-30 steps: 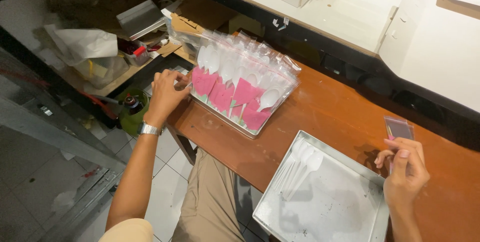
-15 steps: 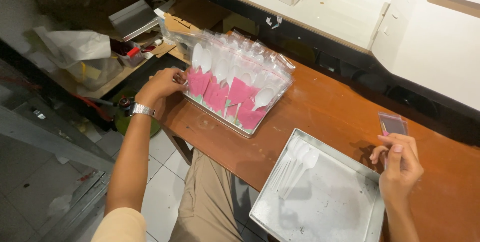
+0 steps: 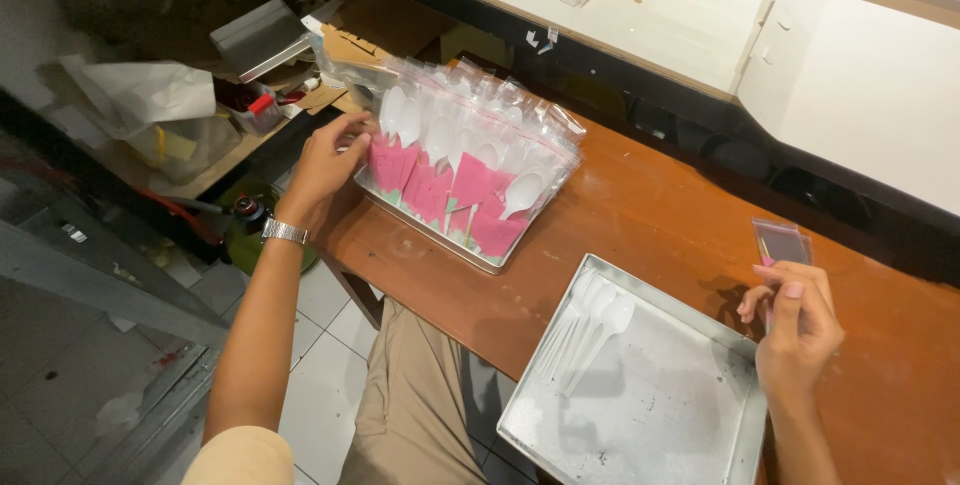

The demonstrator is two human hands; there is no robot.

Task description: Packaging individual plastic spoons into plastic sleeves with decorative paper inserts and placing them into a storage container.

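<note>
At the tabletop's left edge, the left hand (image 3: 325,160) rests curled fingers on the clear packets of white spoons and pink napkins (image 3: 470,170) standing in a metal tray (image 3: 432,236). Toward the right edge, the right hand (image 3: 797,328) pinches a small clear sleeve (image 3: 781,242) beside the metal tray of loose spoons (image 3: 720,445).

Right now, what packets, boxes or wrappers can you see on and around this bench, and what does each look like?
Packed spoon sachets: clear bags with white spoons and pink napkins, upright in a tray by the left hand.
Small clear sleeve: pinkish, held up by the right hand.
White cardboard boxes: open, flaps up, on the far shelf.
Loose white spoons: unwrapped, in the metal tray.
</note>
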